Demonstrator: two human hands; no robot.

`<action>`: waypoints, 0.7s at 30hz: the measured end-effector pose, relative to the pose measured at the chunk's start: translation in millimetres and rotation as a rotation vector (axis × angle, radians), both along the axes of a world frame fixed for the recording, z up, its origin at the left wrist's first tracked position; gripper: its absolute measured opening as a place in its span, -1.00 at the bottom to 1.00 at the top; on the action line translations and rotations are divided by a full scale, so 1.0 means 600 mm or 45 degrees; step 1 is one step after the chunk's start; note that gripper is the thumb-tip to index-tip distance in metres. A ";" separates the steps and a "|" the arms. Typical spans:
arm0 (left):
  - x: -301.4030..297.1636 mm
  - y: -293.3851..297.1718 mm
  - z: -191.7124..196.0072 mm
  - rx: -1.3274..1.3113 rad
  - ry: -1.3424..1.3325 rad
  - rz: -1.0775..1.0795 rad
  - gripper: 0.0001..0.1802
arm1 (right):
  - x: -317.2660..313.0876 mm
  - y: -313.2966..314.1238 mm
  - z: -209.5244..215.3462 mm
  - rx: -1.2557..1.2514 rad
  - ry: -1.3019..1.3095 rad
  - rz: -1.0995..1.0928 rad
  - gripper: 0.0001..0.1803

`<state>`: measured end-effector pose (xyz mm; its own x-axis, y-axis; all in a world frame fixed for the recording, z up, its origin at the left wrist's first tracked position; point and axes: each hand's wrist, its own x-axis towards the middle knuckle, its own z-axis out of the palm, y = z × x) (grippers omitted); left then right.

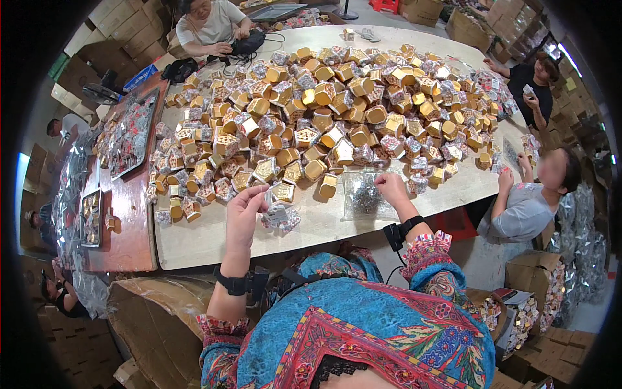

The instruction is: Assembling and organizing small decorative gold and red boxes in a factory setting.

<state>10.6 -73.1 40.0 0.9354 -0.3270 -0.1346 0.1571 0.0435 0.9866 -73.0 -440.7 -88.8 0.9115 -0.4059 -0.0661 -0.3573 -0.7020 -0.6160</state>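
A heap of small gold boxes point(337, 104) covers the desk point(214, 240) from its far edge almost to the near one. Near that near edge, the left hand point(245, 211) pinches a small silvery packet point(271, 196) in its fingers point(259, 192); just beside it the right hand point(391, 187), fingers curled together, rests on a clear bag of small silvery pieces point(364, 198).

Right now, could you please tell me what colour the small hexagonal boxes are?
Mostly shiny gold hexagonal boxes, clearest in the head view.

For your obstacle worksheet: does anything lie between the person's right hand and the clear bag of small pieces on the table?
Nothing visible does. The right hand hovers at the upper right corner of the clear bag, with only bare table around it.
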 end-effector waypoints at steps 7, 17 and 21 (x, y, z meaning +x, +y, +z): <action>0.002 0.016 -0.004 0.024 -0.076 0.041 -0.78 | 0.026 0.020 -0.013 -0.303 -0.068 0.135 -0.89; -0.003 0.003 -0.033 0.124 -0.074 0.063 -0.79 | -0.002 0.015 -0.027 -0.394 0.013 0.272 -0.87; -0.005 0.007 -0.020 0.008 -0.039 0.054 -0.79 | 0.008 0.012 -0.024 -0.442 0.036 0.349 -0.88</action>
